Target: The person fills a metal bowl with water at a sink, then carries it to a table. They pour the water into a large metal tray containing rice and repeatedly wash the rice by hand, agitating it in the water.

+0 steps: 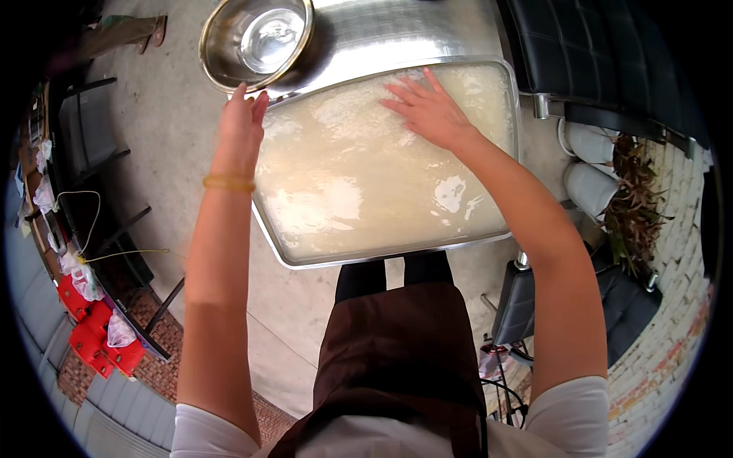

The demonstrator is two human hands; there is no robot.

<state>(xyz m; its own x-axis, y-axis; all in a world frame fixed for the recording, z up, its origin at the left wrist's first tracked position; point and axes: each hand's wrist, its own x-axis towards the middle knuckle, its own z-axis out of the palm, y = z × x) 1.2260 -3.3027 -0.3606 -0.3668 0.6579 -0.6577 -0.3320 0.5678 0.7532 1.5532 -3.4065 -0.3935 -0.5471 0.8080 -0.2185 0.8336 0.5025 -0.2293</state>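
A large metal tray (pixel 276 252) lies before me, filled with a pale, wet, glossy mass (pixel 372 172) whose surface looks partly grainy near the far side. Over the far right part of the mass is my right hand (pixel 426 109), fingers spread, palm down; whether it touches the surface is hard to tell. My left hand (pixel 243 117), with a yellowish band on the wrist, is at the tray's far left corner, just below the rim of a round metal bowl (pixel 223 83). Its fingers point away from me and appear to hold nothing. Contact with the bowl's rim cannot be made out.
The tray and bowl rest on a shiny metal table (pixel 389 28). Black padded seats (pixel 572 51) stand at the right, beside white plant pots (pixel 590 189). On the left are a dark table with plastic bags and red items (pixel 86 343). Another person's leg (pixel 126 34) shows at upper left.
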